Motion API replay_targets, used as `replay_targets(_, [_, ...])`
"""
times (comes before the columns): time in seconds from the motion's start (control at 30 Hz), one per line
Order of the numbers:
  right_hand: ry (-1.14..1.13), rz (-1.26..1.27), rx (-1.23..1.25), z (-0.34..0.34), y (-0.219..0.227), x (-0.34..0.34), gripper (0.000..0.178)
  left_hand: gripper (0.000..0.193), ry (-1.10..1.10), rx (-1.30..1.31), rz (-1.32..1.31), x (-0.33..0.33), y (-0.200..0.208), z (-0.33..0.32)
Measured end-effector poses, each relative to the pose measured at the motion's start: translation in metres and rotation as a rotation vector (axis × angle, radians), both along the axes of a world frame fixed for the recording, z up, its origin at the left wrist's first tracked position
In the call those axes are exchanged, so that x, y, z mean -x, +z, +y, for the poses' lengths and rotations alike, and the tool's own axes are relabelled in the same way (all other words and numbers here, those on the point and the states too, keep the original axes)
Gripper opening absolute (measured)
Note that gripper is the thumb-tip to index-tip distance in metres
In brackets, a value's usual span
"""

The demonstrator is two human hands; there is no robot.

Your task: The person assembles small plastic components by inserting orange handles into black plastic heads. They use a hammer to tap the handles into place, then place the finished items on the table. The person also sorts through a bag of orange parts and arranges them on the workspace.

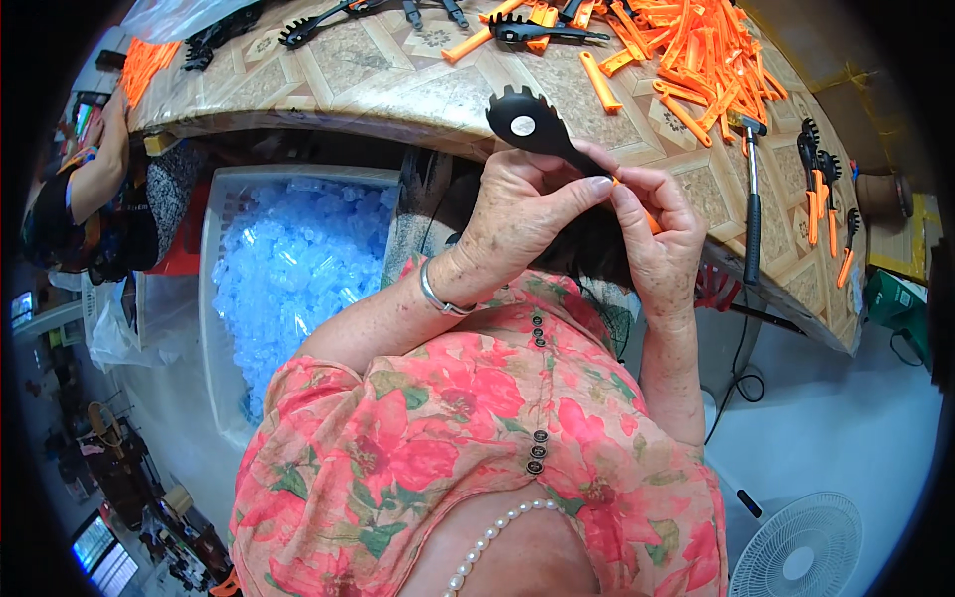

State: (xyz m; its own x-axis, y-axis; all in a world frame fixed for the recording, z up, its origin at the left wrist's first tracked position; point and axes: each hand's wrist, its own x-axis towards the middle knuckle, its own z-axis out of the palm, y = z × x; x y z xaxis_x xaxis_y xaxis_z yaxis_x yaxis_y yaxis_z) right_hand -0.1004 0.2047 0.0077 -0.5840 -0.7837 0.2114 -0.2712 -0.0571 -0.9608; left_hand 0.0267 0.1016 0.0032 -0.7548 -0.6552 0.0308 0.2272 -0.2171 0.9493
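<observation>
My left hand (512, 214) pinches the neck of a black pasta server (549, 129), its toothed head pointing up and to the left. At the other end of the neck, my right hand (657, 234) grips an orange handle (652, 221), mostly covered by the fingers. Both thumbs meet where black and orange come together; whether the parts are fully joined is hidden. Beyond my hands, another black pasta server head (537, 32) rests on the table beside a pile of loose orange handles (696, 60). Several pasta servers with orange handles (826, 184) lie at the table's right side.
A hammer (753, 214) overhangs the front edge of the patterned table (398, 90). Left of my lap stands a white crate (208, 298) of clear bluish plastic pieces. Another person's arm (99, 179) reaches to the table at far left. A fan (796, 557) stands at lower right.
</observation>
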Motion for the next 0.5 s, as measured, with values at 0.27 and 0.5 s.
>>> replay_targets(0.27, [0.061,-0.021,-0.099,0.006,-0.004,0.003,0.010,0.020,-0.002,-0.015,0.041,-0.002,-0.008,0.005])
replay_targets(0.5, [0.093,0.101,-0.115,0.003,0.007,0.002,0.014,0.023,0.014,-0.183,0.040,-0.004,-0.003,0.006])
